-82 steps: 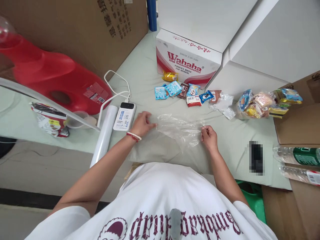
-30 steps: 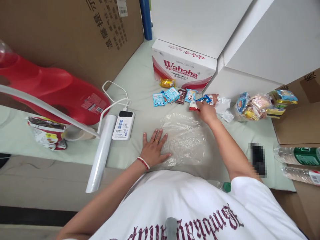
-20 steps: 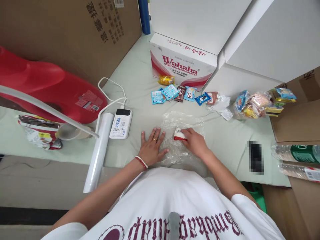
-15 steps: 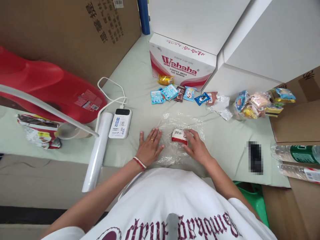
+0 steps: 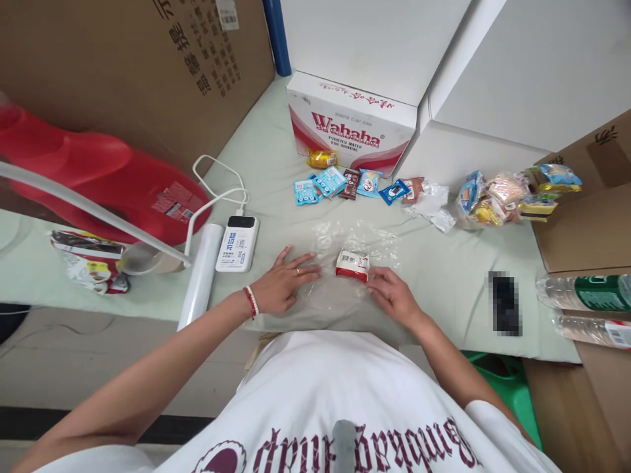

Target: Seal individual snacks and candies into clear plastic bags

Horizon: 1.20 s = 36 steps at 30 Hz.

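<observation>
Head view, mid-frame — one red-white snack packet [image 5: 352, 264] lies on the clear plastic sheet [image 5: 345, 289], left hand [image 5: 283, 286] flat and right hand [image 5: 392, 295] loose-fingered, both holding nothing — other snacks [image 5: 345, 184] unwrapped above.

Both hands, left [image 5: 280, 284] and right [image 5: 392, 295], rest flat on a clear plastic bag [image 5: 345, 295]; a red-and-white packet [image 5: 351, 265] lies on it.

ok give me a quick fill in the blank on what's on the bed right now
1. The red and white snack packet lies on a clear ____ sheet.
2. The left hand wears a ring and a red and white ____.
3. The white power bank is plugged into a white ____.
4. The box at the back reads ____.

Missing words: plastic; bracelet; cable; Wahaha
</observation>
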Motion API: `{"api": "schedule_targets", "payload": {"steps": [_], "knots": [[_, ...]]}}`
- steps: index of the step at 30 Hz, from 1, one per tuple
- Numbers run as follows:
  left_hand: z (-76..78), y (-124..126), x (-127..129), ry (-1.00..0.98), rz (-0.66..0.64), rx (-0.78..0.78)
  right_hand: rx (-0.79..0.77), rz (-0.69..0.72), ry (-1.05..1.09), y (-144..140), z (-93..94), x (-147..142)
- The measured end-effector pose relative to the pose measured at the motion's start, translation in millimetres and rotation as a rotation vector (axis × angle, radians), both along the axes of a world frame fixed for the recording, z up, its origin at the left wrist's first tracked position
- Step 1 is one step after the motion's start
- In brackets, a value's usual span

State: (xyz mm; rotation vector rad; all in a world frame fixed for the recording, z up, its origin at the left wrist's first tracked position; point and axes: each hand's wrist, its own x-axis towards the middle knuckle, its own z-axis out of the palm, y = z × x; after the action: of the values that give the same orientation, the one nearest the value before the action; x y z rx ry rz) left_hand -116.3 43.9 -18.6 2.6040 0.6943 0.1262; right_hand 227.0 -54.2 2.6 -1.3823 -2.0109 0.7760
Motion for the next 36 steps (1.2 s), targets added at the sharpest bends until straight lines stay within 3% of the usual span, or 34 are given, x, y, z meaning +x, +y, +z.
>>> {"api": "schedule_targets", "payload": {"steps": [3, 7, 11, 17, 19, 22, 24, 26, 32, 36], "knots": [[0.5, 2, 5, 0.002, 0.016, 0.018, -0.120, -0.087, 0.066, 27, 7.9, 5], [-5.7, 1, 22, -0.075, 0.056, 0.037, -0.410, -0.255, 0.144, 56, -1.8, 8], [-14.3, 2, 42, -0.183, 0.267, -0.017, -0.557, -0.301, 0.230, 67, -20.3, 7], [-19.4, 12, 66, -0.181, 0.810, 0.019, -0.546, -0.306, 0.154, 64, -34.3, 14], [-21.6, 15, 71, -0.137, 0.959, 0.046, -0.463, -0.292, -0.035, 65, -26.3, 19], [-26.3, 17, 75, -0.125, 1.075, 0.078, -0.230, -0.314, -0.359, 76, -5.7, 23], [-28.5, 17, 77, -0.150, 1.119, 0.097, -0.099, -0.331, -0.467, 93, 5.4, 18], [-28.8, 17, 79, -0.151, 1.145, 0.104, -0.064, -0.309, -0.517, 114, 9.1, 8], [-23.0, 26, 83, -0.054, 1.045, 0.013, -0.344, -0.249, -0.514, 168, -3.3, -20], [-21.1, 32, 84, -0.028, 1.014, -0.040, -0.381, -0.128, -0.368, 163, 4.0, -19]]}}
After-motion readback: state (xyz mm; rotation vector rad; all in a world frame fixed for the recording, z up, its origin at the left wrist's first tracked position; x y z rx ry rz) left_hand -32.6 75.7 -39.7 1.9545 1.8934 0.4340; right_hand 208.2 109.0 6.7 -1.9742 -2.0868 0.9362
